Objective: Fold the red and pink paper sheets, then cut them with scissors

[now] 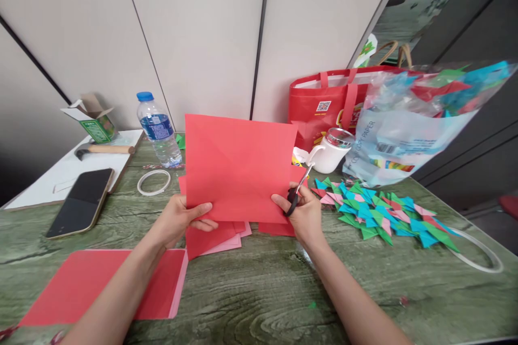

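Observation:
A sheet of red paper (238, 164) is held up above the table, facing me. My left hand (178, 222) pinches its lower left edge, thumb in front and fingers behind. At the lower right corner, my right hand (306, 218) presses a thumb on the same sheet. That hand also has scissors (293, 202) with black handles in its fingers, the blades pointing up and away. Behind and below the raised sheet lie red and pink paper pieces (202, 240), partly hidden. Under my left forearm rests a stack of red and pink paper (76, 285).
Folded coloured paper pieces (376, 213) form a strip at right, near a white ring (491, 264). Behind stand a white mug (329, 156), a red bag (307, 102) and a filled plastic bag (388, 145). Left are a bottle (157, 129), tape roll (154, 182), phone (83, 202) and hammer (107, 149).

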`<action>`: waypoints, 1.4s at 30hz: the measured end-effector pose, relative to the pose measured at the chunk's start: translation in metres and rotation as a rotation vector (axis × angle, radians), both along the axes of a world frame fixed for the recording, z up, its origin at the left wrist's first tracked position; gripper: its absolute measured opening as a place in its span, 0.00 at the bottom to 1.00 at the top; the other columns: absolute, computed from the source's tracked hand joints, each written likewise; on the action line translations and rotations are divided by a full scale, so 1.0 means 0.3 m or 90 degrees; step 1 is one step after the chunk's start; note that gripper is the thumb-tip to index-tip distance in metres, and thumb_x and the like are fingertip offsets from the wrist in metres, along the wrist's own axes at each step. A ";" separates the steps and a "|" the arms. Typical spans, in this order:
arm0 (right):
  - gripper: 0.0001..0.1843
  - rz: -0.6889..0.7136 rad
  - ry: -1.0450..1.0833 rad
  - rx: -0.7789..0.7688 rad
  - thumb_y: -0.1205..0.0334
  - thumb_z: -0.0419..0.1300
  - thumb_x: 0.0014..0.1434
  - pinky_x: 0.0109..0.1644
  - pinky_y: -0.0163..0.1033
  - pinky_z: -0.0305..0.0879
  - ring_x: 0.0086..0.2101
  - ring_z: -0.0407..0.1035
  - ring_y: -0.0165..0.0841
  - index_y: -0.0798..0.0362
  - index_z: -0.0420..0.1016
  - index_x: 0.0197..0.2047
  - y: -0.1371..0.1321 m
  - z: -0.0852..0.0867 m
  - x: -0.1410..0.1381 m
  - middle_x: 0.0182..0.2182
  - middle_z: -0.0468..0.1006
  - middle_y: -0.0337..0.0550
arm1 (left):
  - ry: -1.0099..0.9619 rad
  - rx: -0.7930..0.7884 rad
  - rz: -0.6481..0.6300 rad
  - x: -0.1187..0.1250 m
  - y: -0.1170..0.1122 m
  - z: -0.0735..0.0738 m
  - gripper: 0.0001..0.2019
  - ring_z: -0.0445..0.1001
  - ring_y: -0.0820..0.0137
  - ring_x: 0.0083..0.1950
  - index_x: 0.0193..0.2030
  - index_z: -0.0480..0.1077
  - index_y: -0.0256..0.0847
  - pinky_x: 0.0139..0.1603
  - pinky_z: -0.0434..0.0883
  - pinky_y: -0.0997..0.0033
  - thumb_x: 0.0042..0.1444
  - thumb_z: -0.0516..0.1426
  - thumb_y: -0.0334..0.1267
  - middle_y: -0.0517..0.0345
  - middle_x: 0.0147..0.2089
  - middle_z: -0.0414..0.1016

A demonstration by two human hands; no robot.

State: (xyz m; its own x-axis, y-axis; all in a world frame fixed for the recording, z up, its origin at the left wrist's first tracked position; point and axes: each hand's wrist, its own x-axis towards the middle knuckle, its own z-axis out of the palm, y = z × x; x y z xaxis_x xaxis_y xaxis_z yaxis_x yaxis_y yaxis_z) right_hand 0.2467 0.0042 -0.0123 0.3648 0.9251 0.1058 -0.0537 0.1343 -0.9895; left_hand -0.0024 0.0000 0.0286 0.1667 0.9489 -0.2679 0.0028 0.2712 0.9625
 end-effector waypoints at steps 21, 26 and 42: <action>0.21 0.582 0.072 -0.078 0.56 0.68 0.43 0.36 0.35 0.62 0.31 0.66 0.29 0.51 0.67 0.39 -0.145 0.035 -0.140 0.30 0.70 0.36 | -0.087 0.136 0.134 0.025 -0.035 0.050 0.09 0.73 0.67 0.15 0.25 0.72 0.33 0.13 0.70 0.76 0.41 0.64 0.37 0.53 0.16 0.74; 0.20 0.576 0.076 -0.052 0.55 0.66 0.45 0.36 0.35 0.62 0.31 0.65 0.29 0.50 0.66 0.40 -0.146 0.037 -0.137 0.30 0.69 0.37 | -0.038 0.159 0.103 0.058 -0.052 0.043 0.09 0.72 0.66 0.14 0.21 0.73 0.34 0.14 0.70 0.73 0.43 0.63 0.38 0.50 0.16 0.75; 0.20 0.548 0.058 -0.033 0.53 0.66 0.46 0.37 0.37 0.61 0.31 0.65 0.29 0.52 0.65 0.39 -0.145 -0.001 -0.147 0.30 0.69 0.38 | 0.063 0.254 0.049 0.069 -0.068 0.017 0.15 0.73 0.67 0.17 0.16 0.72 0.37 0.19 0.72 0.71 0.52 0.57 0.37 0.55 0.16 0.75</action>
State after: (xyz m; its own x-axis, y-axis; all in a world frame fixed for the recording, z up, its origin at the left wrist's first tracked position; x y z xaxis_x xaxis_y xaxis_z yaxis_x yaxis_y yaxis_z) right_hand 0.2025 -0.0394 -0.0124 -0.4590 0.8864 0.0603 -0.1956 -0.0347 -0.9801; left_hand 0.0182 -0.0205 0.0339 0.0826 0.9903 0.1117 0.0941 -0.1194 0.9884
